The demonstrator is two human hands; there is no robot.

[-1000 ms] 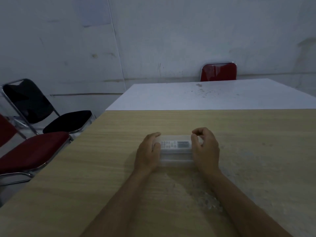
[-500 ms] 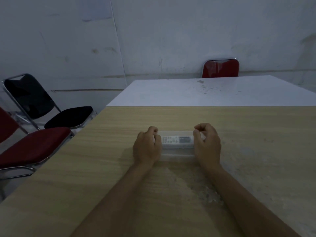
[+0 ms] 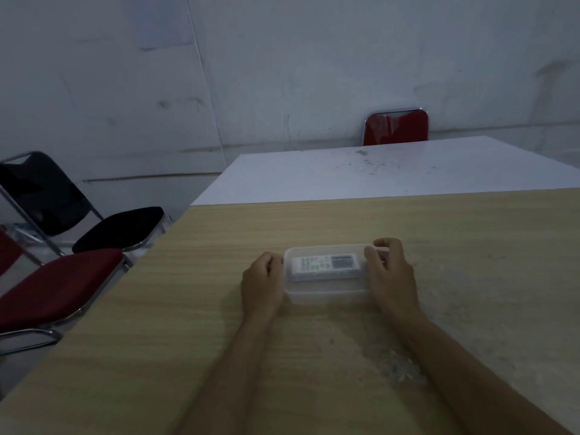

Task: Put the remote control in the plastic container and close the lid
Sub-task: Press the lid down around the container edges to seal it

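A clear plastic container (image 3: 326, 295) sits on the wooden table (image 3: 314, 227) in front of me. A white remote control (image 3: 324, 265) lies lengthwise inside it, seen through the transparent lid (image 3: 326, 250) lying on top. My left hand (image 3: 262, 285) rests curled against the container's left end, fingers folded at the rim. My right hand (image 3: 390, 277) grips the right end, thumb and fingers pinching the lid's edge.
A white table (image 3: 376, 174) adjoins the far side, with a red chair (image 3: 395, 127) behind it. On the left stand a black folding chair (image 3: 94, 221) and a red folding chair (image 3: 56, 287). A scuffed whitish patch (image 3: 398, 368) marks the wood near my right forearm.
Both hands have stayed at the container's ends. My left fingers have curled off the lid to the rim, and more of the lid and remote shows between my hands.
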